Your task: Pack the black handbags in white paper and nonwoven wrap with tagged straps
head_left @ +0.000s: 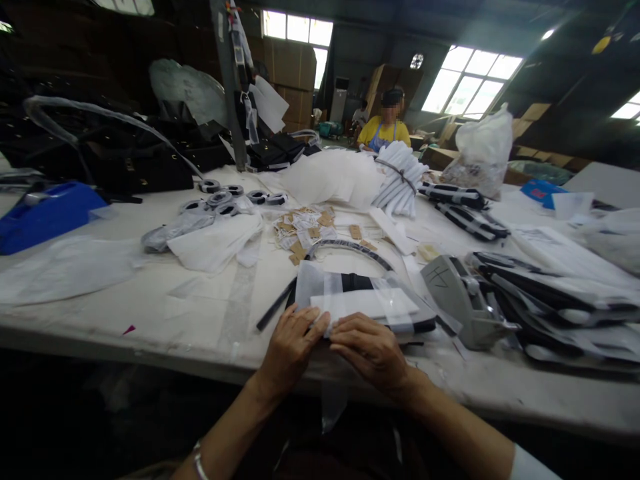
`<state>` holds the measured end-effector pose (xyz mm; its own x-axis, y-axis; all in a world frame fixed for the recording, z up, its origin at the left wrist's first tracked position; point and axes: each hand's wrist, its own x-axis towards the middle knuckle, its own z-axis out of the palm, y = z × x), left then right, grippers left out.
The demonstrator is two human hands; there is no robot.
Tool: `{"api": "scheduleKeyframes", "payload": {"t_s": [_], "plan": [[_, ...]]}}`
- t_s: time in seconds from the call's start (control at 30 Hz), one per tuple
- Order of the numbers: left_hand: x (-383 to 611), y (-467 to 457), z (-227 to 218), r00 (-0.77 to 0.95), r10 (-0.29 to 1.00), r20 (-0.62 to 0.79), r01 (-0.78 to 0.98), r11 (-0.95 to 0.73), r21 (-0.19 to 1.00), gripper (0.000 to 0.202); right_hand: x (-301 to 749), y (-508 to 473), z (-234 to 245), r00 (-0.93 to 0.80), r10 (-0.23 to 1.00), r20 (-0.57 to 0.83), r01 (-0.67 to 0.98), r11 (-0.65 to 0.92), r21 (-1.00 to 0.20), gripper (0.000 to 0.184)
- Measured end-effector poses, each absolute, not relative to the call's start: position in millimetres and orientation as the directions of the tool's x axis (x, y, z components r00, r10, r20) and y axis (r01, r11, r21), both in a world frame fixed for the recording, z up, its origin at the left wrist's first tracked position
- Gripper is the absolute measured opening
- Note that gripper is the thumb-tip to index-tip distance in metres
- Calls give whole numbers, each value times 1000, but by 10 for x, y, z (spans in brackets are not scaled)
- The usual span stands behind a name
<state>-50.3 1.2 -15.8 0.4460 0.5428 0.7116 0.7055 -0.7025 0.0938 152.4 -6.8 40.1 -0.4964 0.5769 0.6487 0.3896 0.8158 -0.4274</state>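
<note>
A black handbag [355,283] lies at the table's front edge, partly covered by white wrapping paper [360,305]. Its wrapped handle [350,245] arches toward the back. At the near edge of the bag, my left hand [293,343] has its fingers bent over the paper and closed on it. Close beside it, my right hand [373,350] also grips the paper, fingers pressed together. A strip of clear film [334,400] hangs below the table edge between my wrists. The hands hide the bag's front edge.
A grey tape dispenser [463,303] stands right of the bag, next to several stacked black straps or handles [565,313]. Behind lie tan hang tags [310,227], white sheets [333,177] and tied white tubes [399,179]. A blue dispenser [50,213] sits left. A person [385,130] sits beyond.
</note>
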Motion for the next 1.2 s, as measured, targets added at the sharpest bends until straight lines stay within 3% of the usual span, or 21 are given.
{"api": "scheduleKeyframes", "payload": {"t_s": [0.1, 0.23, 0.33, 0.43, 0.63, 1.03, 1.13, 1.2], "plan": [[-498, 16, -163, 461, 551, 696, 706, -703, 89, 36, 1744, -300, 453, -549, 581, 600, 439, 812, -384, 21], [-490, 21, -188, 467, 543, 698, 704, -706, 79, 36, 1943, -587, 220, -709, 539, 454, 534, 832, -154, 32], [-491, 24, -201, 467, 536, 703, 708, -703, 67, 36, 1868, -656, -40, -695, 589, 412, 623, 780, -65, 34], [-496, 24, -198, 474, 536, 699, 707, -705, 60, 37, 1707, -622, -154, -599, 620, 507, 661, 740, -124, 28], [-503, 19, -173, 477, 526, 704, 704, -709, 53, 37, 1599, -442, 85, -464, 543, 699, 661, 738, -134, 25], [-491, 10, -149, 442, 540, 716, 707, -701, 92, 30, 1542, -289, 262, -577, 553, 601, 533, 812, -236, 26], [-484, 12, -147, 440, 545, 714, 705, -702, 102, 30, 1713, -318, 370, -622, 568, 539, 469, 822, -323, 21], [-480, 10, -146, 440, 553, 708, 707, -700, 107, 31, 1818, -319, 432, -523, 629, 575, 475, 775, -417, 25]]}}
